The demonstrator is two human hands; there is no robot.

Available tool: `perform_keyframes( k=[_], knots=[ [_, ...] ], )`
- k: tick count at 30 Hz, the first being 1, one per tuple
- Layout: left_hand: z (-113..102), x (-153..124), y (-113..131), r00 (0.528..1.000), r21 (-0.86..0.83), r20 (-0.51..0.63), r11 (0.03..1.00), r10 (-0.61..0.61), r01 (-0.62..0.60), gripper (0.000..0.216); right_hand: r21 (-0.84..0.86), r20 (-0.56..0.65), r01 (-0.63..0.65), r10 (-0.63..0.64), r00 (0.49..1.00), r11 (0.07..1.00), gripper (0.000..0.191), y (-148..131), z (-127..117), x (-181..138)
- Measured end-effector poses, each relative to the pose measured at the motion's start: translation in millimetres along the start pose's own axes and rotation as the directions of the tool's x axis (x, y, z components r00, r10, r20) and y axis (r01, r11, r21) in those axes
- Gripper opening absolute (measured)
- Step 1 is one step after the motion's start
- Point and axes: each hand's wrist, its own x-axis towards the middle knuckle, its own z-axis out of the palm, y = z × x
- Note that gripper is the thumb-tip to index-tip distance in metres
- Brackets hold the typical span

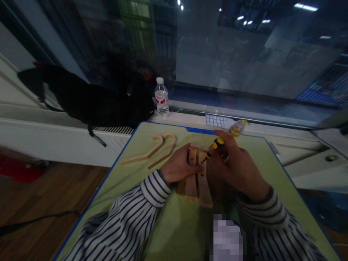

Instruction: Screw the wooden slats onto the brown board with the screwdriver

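Observation:
My left hand [178,165] is closed around a small wooden assembly [193,154] with dark holes in its face, steadying it on the table. Two flat wooden legs [204,194] reach from it toward me. In my right hand [236,165] is a yellow and black screwdriver [217,143], gripped by its handle. Its tip points down at the wood, close to my left thumb; whether it sits in a screw is too small to tell. Two hook-shaped wooden strips [164,152] lie left of the assembly.
The table [163,224] has a pale green top with a blue edge. Behind it a water bottle [162,99] stands on the sill beside a black bag [100,101]. A clear and yellow object [237,128] lies beyond my right hand. A pixelated patch covers the bottom middle.

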Motion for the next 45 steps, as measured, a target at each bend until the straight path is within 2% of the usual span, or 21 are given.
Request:
perform_keyframes(
  k=[9, 24, 45],
  knots=[
    [-1.0, 0.1, 1.1, 1.0, 0.01, 0.008, 1.0, -0.004, 0.004, 0.06, -0.021, -0.036, 0.024, -0.024, 0.999, 1.0, 0.053, 4.7, 3.6, 1.4],
    [-1.3, -0.4, 2.1, 1.0, -0.026, 0.013, 1.0, 0.012, -0.012, 0.058, 0.043, 0.034, 0.011, -0.012, 0.999, 0.999, 0.053, -0.4, 0.0, -1.0],
    [-0.5, -0.3, 0.4, 1.0, 0.058, -0.013, 0.998, 0.006, -0.005, 0.063, 0.013, -0.037, 0.094, -0.093, 0.995, 0.996, 0.049, 3.9, 6.4, 0.2]
  ],
)
